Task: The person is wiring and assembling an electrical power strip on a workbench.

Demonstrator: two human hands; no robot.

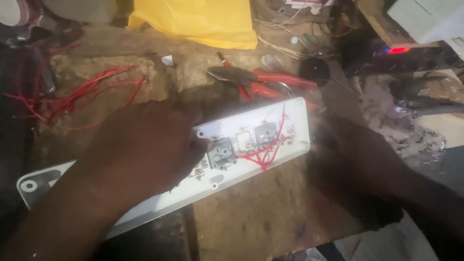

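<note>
Left hand [140,154] (dark), white switch plate [270,121], red wires [266,150]

The board [270,123] is white, with grey and white blocks on it and thin red wires [263,154] crossing over them. The pliers [270,79] have red handles and dark jaws. More red wires [82,92] lie near the left edge of the brown, stained table [251,212]. At the far edge is a bright yellow bag [198,19].

Long white plastic switch panel [270,126] at frame centre looks smooth, glossy, with thin red plastic-coated wires [265,153]. Worn brown wooden bench [261,212] below is rough, matt. Yellow plastic bag [203,19] at top looks smooth.
</note>
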